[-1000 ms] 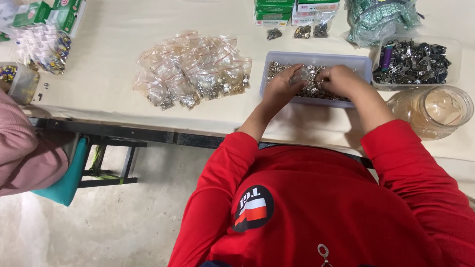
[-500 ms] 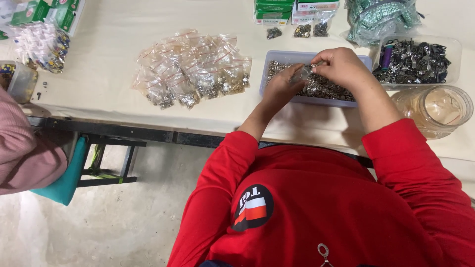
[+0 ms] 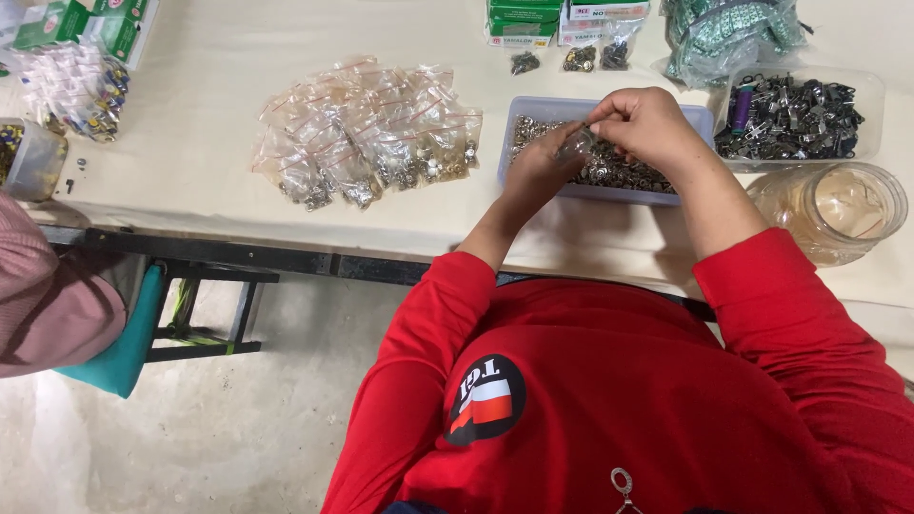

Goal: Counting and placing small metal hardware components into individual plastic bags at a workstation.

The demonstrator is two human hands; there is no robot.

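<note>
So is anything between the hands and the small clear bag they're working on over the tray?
Nothing visible. Left hand and right hand both touch the small clear bag, held just above the tray of small metal pieces. No other object sits between them.

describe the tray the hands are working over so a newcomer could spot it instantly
On the cream table, look right of the heap of small clear bags. The shallow lavender-grey tray sits under both hands, filled with small silvery metal pieces. The clear tray to its right holds darker, larger parts.

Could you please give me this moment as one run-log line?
left hand: holds small clear plastic bag | right hand: pinches bag top | below: pale rectangular plastic tray of small metal rings
</note>
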